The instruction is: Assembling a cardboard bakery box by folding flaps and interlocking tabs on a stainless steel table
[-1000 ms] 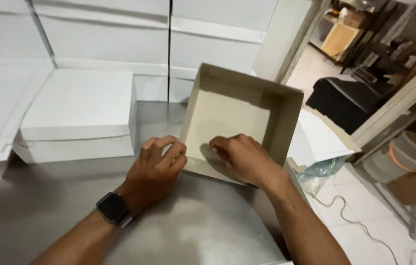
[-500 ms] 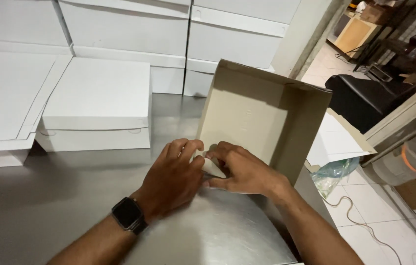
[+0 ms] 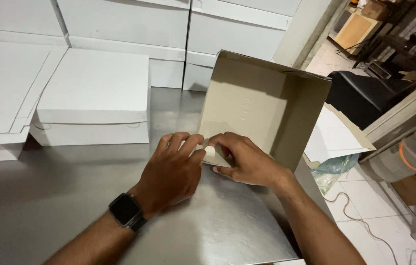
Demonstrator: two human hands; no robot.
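Note:
An open cardboard box (image 3: 262, 105), beige inside, stands tilted up on its near edge on the steel table (image 3: 61, 196). My left hand (image 3: 171, 169), with a black watch on the wrist, pinches the box's near front flap with thumb and fingers. My right hand (image 3: 245, 159) grips the same near edge from the right, fingertips meeting the left hand's at a small white tab.
A closed white box (image 3: 92, 98) sits to the left on the table, with flat white sheets (image 3: 2, 83) beside it. Stacked white boxes (image 3: 169, 24) line the back. Right of the table edge are flat cardboard, a plastic bag, a black seat and a tiled floor.
The box has tipped up more steeply toward me. Both hands have come together at its near edge and now pinch the flap.

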